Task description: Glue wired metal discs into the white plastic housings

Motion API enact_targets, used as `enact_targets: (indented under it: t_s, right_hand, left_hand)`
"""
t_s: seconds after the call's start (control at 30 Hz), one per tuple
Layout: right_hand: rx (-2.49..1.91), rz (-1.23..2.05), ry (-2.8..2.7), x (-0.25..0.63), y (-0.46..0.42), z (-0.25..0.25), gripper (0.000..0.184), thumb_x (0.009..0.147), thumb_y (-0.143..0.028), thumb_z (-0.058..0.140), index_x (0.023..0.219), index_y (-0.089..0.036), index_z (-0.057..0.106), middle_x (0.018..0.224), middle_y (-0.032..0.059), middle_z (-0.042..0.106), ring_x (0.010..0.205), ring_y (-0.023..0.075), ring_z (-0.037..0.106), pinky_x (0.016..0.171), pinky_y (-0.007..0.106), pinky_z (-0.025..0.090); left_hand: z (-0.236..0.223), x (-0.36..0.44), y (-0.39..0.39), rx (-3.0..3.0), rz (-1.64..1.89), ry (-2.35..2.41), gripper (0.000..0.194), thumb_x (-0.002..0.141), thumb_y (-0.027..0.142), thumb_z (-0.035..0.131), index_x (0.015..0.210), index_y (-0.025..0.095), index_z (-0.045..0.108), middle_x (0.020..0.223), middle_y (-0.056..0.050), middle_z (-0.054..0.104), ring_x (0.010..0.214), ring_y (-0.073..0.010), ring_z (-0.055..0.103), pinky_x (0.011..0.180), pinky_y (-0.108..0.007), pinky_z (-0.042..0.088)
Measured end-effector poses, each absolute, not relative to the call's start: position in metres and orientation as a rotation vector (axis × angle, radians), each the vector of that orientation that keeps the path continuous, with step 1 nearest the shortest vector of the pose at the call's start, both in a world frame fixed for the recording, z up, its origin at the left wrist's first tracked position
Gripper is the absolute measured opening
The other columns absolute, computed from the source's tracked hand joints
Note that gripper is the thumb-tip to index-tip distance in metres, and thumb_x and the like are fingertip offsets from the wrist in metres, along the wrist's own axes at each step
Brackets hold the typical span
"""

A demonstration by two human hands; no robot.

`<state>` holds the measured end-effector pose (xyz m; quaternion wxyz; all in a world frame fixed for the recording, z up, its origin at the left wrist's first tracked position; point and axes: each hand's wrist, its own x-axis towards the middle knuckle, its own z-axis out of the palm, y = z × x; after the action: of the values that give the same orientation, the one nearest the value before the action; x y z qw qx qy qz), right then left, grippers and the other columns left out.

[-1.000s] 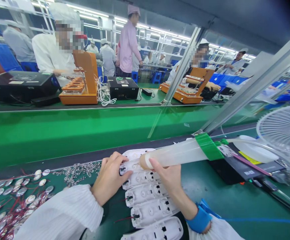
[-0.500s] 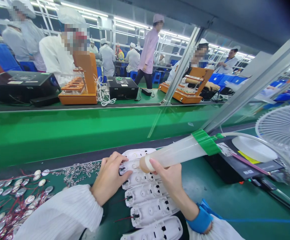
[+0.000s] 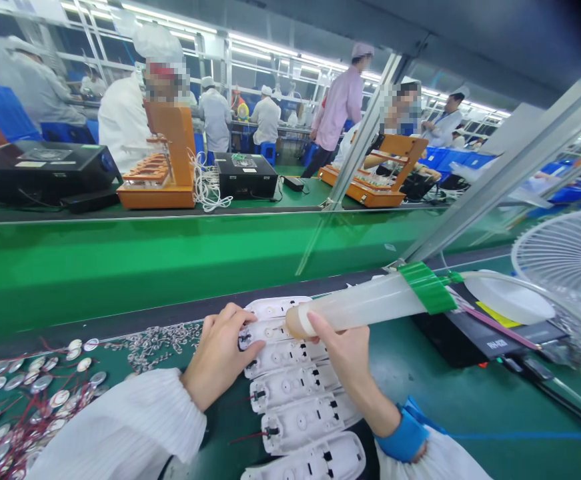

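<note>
My right hand (image 3: 347, 353) is closed around the front of a large translucent dispensing syringe (image 3: 373, 305) with a green cap. A clear hose runs from the cap, and brownish material shows at the tip end. The syringe lies tilted, its tip pointing left over a white plastic shell (image 3: 267, 330). At that shell's left end, my left hand (image 3: 223, 353) grips it between thumb and fingers. More white shells (image 3: 303, 419) lie in a column toward me, some with red wires and small black parts. Another shell (image 3: 283, 307) lies just beyond.
On the left are wired metal discs (image 3: 43, 383) and a pile of small metal parts (image 3: 163, 343). A black device (image 3: 490, 333) and a white fan (image 3: 570, 253) stand at right. Orange fixtures (image 3: 157, 197) sit beyond the green strip, with several people behind.
My right hand has moved the syringe slightly to the right along the shell. My left hand has stayed in place. In the background, a person in pink has moved right.
</note>
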<state>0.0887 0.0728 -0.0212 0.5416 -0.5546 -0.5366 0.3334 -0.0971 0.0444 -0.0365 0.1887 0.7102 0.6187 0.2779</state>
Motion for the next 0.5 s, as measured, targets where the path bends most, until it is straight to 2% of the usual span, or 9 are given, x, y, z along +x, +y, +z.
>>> enact_targets:
  t_s: [0.1, 0.5]
  right_hand:
    - [-1.319, 0.805, -1.277, 0.0882, 0.0733, -0.0224, 0.033, 0.059, -0.046, 0.067, 0.044, -0.02, 0.055, 0.042, 0.0028, 0.056, 0.043, 0.019, 0.057, 0.049, 0.032, 0.051]
    - [-1.32, 0.867, -1.255, 0.0905, 0.0713, -0.0242, 0.03, 0.057, -0.045, 0.071, 0.05, -0.018, 0.059, 0.042, 0.0017, 0.056, 0.037, 0.017, 0.052, 0.038, 0.028, 0.044]
  left_hand:
    - [-0.0366, -0.0974, 0.0448, 2.001, 0.78, 1.739, 0.025, 0.071, 0.017, 0.069, 0.092, 0.023, 0.057, 0.09, 0.002, 0.055, 0.081, -0.0193, 0.053, 0.079, -0.036, 0.036]
    - [-0.0388, -0.0975, 0.0442, 2.021, 0.775, 1.748, 0.027, 0.071, 0.017, 0.069, 0.093, 0.023, 0.056, 0.09, 0.002, 0.055, 0.08, -0.0185, 0.053, 0.08, -0.036, 0.037]
